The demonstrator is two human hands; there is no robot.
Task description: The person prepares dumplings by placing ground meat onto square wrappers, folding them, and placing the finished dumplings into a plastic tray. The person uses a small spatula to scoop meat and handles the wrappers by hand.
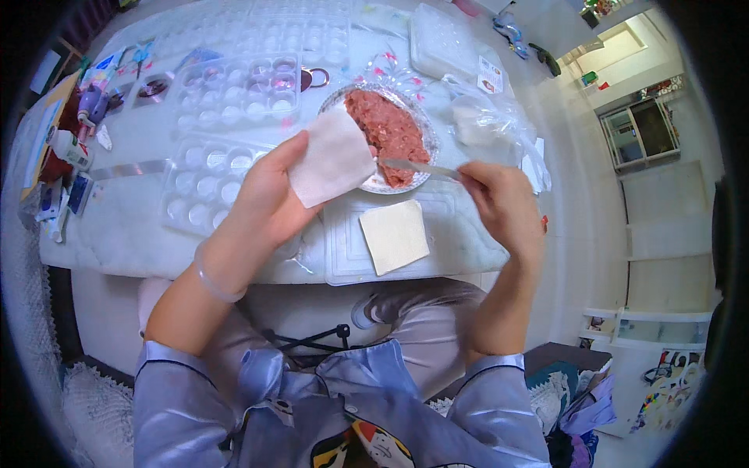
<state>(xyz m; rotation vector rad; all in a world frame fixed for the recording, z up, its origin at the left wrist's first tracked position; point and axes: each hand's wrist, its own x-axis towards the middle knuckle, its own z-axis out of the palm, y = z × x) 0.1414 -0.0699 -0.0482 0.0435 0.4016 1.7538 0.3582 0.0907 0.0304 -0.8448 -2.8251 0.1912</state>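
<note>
A square dough wrapper (332,157) lies across the fingers and palm of my left hand (275,193), partly over the left edge of a patterned plate (432,126). Raw minced meat (391,130) is heaped on that plate. My right hand (500,199) grips a flat metal utensil (430,169), whose end reaches the meat near the wrapper's right edge. Nearer to me, a stack of square wrappers (395,237) rests on a clear plastic lid (342,245).
Clear plastic trays with round cups (234,96) (202,184) stand at the left. Behind on the right are a stack of clear containers (443,44) and a plastic bag (488,120). Bottles and small packets (70,149) crowd the table's left edge.
</note>
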